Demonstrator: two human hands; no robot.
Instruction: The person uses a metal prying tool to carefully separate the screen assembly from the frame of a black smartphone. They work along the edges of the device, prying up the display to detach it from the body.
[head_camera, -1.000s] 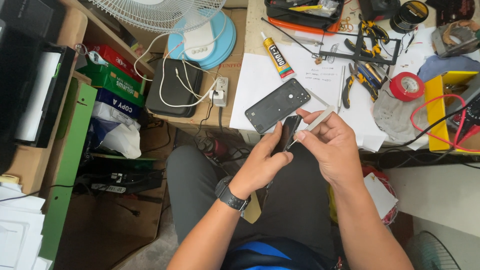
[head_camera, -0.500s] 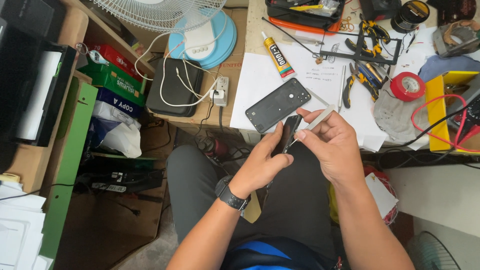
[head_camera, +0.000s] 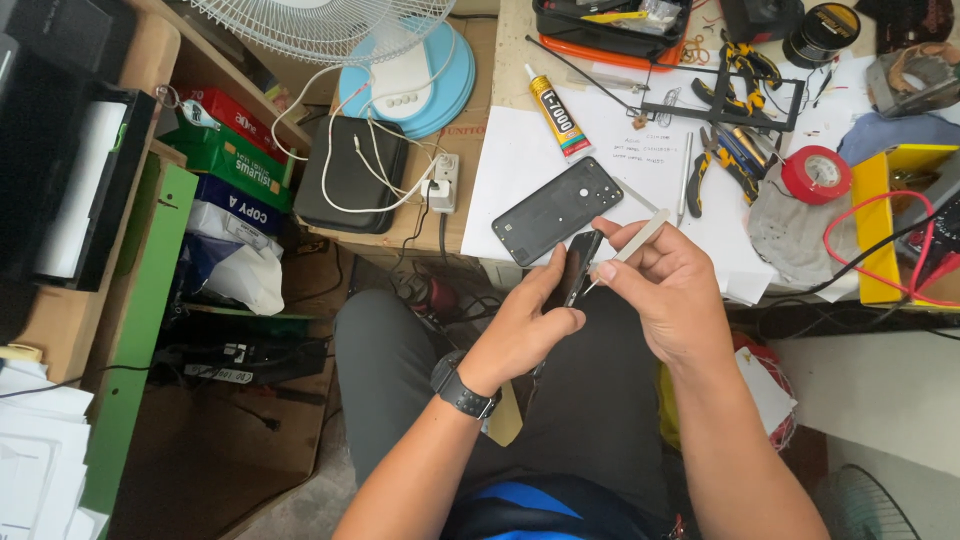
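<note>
My left hand (head_camera: 527, 325) grips a dark phone body (head_camera: 578, 268) held edge-on above my lap, a black watch on its wrist. My right hand (head_camera: 668, 290) pinches a slim pale tool (head_camera: 636, 242), its tip touching the phone's edge. Just beyond the hands, a black phone back cover (head_camera: 557, 210) lies flat on white paper (head_camera: 520, 150) at the desk's front edge.
A glue tube (head_camera: 559, 112), pliers (head_camera: 712, 168), red tape roll (head_camera: 815, 173), black frame (head_camera: 722, 100), yellow box (head_camera: 877, 230) and red wire (head_camera: 880, 215) crowd the desk. A fan base (head_camera: 408, 80), black pouch (head_camera: 350, 175) and power strip (head_camera: 444, 180) sit on the left; boxes on shelves beside.
Both hands hold nearly the same pose; the phone body and tool have shifted only slightly.
</note>
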